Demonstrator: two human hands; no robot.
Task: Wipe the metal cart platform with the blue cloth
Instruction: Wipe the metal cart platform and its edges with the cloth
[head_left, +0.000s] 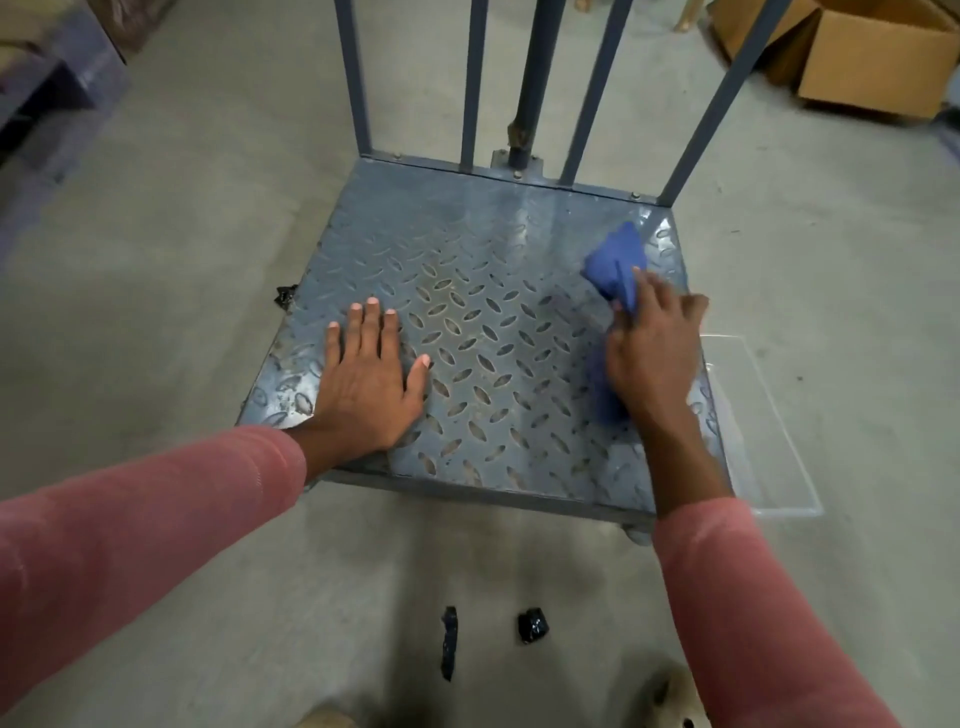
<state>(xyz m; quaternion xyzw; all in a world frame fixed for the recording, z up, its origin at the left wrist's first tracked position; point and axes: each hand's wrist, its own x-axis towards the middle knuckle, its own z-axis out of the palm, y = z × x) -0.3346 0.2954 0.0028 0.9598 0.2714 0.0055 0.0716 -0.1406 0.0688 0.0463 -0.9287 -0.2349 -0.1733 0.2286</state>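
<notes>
Covered, blurred, cropped
The blurred right hand (652, 353) covers the middle of the crumpled blue cloth (615, 262), probably gripping it; grey metal upright bars (475, 78) run off the top edge.

Between the left hand (366, 384) and the right hand (652, 353) the platform (467, 312) lies bare, while upright bars (475, 83) block its far edge beyond both.

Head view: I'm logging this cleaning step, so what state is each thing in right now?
metal cart platform: glossy near its far right corner, duller elsewhere.
blue cloth: bunched, lying on the platform's right side.
left hand: flat, fingers straight, resting on the platform's near left.
right hand: fingers curled, gripping the blue cloth.
cardboard box: open, on the floor at far right.
</notes>
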